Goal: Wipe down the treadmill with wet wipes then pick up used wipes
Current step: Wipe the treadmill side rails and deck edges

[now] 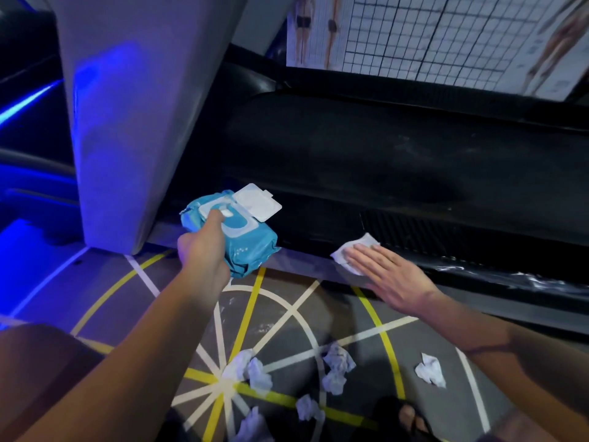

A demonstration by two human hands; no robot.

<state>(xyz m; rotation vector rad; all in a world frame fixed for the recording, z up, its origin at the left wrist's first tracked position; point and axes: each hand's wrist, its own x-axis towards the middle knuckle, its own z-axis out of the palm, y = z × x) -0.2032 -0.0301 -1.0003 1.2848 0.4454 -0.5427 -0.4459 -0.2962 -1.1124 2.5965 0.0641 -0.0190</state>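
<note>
Head cam: our right hand (387,277) presses a wet wipe (352,252) flat on the treadmill's near edge (478,269), left hand (204,247) gripping the open wipes pack (234,231). Crumpled wipes (250,371) on the floor, pickup still ahead.

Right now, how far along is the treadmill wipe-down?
Partly done: several crumpled wipes already lie on the floor. In hand: the right hand presses a wipe flat on the treadmill's side rail; the left hand holds the open wipe pack. Left: pick up the used wipes.
</note>
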